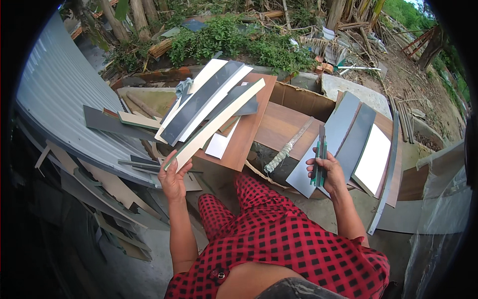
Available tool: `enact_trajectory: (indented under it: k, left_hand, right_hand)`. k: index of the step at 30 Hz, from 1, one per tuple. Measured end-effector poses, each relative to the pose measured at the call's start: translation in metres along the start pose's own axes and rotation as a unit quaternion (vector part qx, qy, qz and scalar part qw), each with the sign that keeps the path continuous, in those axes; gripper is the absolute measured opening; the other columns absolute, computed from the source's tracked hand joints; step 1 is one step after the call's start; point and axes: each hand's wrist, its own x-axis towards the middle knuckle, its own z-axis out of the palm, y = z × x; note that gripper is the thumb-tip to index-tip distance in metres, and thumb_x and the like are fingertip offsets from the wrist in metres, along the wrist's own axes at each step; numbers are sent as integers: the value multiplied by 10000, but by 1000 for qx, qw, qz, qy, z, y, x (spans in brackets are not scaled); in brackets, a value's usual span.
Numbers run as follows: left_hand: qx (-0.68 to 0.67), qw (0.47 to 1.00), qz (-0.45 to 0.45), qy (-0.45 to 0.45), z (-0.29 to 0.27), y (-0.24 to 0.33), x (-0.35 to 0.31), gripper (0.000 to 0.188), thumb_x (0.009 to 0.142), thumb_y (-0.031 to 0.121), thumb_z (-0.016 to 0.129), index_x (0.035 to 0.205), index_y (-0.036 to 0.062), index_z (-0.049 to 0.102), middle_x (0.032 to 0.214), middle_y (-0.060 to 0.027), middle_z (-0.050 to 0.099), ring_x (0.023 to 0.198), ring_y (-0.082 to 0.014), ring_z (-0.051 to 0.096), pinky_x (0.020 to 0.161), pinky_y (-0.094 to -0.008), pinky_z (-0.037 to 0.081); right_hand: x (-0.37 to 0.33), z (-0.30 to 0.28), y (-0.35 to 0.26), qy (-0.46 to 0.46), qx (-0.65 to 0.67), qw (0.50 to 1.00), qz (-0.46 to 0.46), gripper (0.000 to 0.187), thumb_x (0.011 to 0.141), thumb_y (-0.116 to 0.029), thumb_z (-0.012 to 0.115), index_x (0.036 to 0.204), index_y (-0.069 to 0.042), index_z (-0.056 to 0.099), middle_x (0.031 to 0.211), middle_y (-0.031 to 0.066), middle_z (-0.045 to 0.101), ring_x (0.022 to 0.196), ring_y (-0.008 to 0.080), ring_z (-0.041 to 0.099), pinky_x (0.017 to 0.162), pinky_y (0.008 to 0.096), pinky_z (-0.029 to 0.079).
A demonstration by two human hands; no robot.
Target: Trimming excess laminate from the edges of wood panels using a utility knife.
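Note:
My left hand [174,180] is closed round the near end of a long cream board strip [219,123] with a dark green edge. The strip slants up to the right above a pile of grey, white and cream board strips [203,102] on a brown wood-look panel [253,132]. My right hand [327,172] is closed on a small bundle of narrow dark green strips [319,155], held upright above a light grey board [304,175]. Between my hands lies a long blade with a cloth-wrapped handle [280,158].
An open cardboard box [302,98] stands behind the blade. More grey and white boards [372,158] and a long metal strip [387,179] lie at right. Corrugated metal sheet [64,94] and stacked offcuts [107,187] are at left. Plants [234,45] grow beyond a low edge.

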Motion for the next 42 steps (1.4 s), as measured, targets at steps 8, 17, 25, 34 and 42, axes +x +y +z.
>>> enact_trajectory:
  k: [8,17,25,34,42]
  left_hand:
    - [118,991,23,-55,4,22,-60,307,854,57,586,1121,-84,537,975,-175,627,821,-236,655,711,-313,567]
    - [169,981,-38,-91,10,28,-76,396,834,4,576,1212,-54,476,1094,-127,591,953,-186,609,799,-288,534]
    - [255,961,-22,-103,7,28,-80,357,831,-27,547,1184,-38,495,1065,-94,595,953,-129,577,839,-267,498]
    - [195,974,-77,-85,10,29,-81,314,829,5,574,1133,-54,523,1035,-117,604,915,-154,608,794,-286,536]
    - [180,978,-77,-65,6,29,-77,301,812,6,599,1101,-57,545,1009,-121,620,896,-160,618,798,-295,537]
  right_hand:
    - [14,58,6,-150,-138,977,58,376,877,-81,492,1238,-56,392,826,117,600,620,166,610,526,282,510]
    - [-17,153,15,-347,-461,791,-205,551,809,22,527,1330,-76,377,1057,164,568,913,266,587,819,317,459]
    - [-43,189,51,-381,-504,669,-391,585,736,-27,593,1295,-149,471,745,121,450,664,282,501,585,397,441]
    - [-18,155,57,-282,-569,665,-392,611,734,-31,603,1313,-160,454,769,129,457,682,295,520,593,402,450]
    - [52,95,54,-137,-667,659,-320,573,759,-48,584,1295,-216,471,817,159,503,744,348,541,662,434,452]
